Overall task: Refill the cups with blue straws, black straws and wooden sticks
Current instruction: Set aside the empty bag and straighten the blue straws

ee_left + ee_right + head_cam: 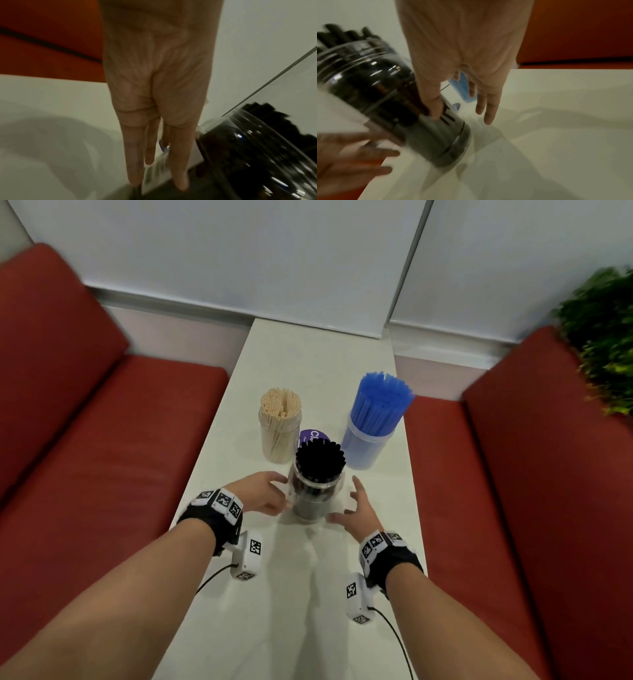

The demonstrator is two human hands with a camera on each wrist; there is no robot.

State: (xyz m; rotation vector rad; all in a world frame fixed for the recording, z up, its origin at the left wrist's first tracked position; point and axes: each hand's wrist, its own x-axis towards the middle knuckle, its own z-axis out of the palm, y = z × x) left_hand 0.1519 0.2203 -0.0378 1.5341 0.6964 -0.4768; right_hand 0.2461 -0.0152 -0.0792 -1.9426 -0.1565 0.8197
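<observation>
Fingers [279, 479] of both hands are spread open around the upright black straw cup [317, 494], left hand [263, 493] at 9 o'clock, right hand [359, 505] at 3.

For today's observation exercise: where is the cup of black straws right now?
In the head view, the cup of black straws stands on the white table, nearest the person, between the left hand and right hand, in front of the wooden sticks and blue straws.
</observation>
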